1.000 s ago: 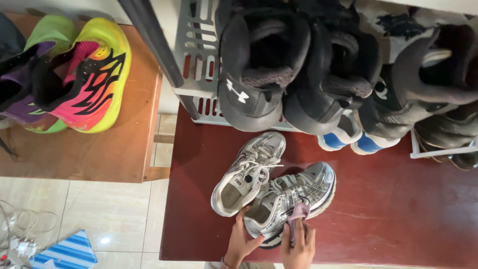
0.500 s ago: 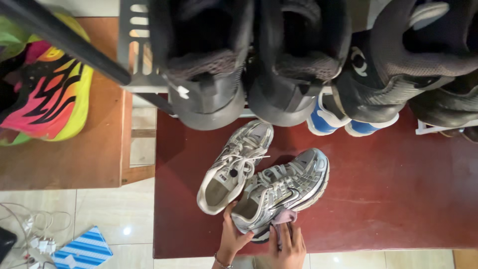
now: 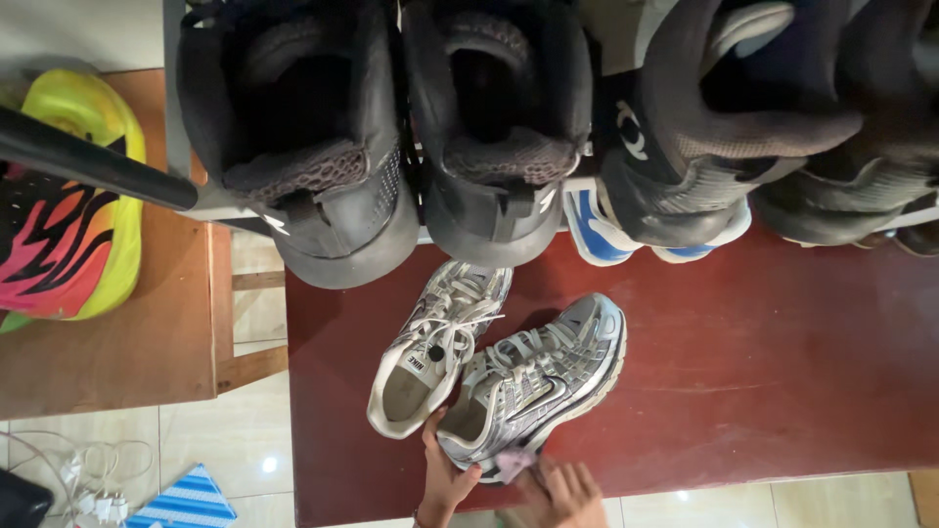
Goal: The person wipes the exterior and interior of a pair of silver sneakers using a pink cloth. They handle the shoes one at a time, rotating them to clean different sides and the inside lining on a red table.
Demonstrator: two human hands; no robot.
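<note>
Two silver sneakers lie on a dark red table (image 3: 763, 391). My left hand (image 3: 442, 479) grips the heel of the right-hand silver sneaker (image 3: 533, 386), thumb against its collar. My right hand (image 3: 562, 494) presses a small pink cloth (image 3: 514, 462) against that shoe's lower side near the heel. The other silver sneaker (image 3: 430, 347) lies just left of it, touching it, laces up and opening toward me. Both hands are partly cut off by the bottom edge.
Above hangs a rack shelf with two black high-top shoes (image 3: 293, 156) (image 3: 499, 137), further dark shoes (image 3: 704, 147) and blue-and-white shoes (image 3: 597, 230). A bright yellow-pink shoe (image 3: 68, 225) sits on a wooden table (image 3: 127, 352) at left. Cables (image 3: 68, 479) and a blue striped box (image 3: 186, 501) lie on the tiled floor.
My right hand with the pink cloth slid down the shoe's side toward the heel. The view shifted, so the rack shoes loom larger and lower.
</note>
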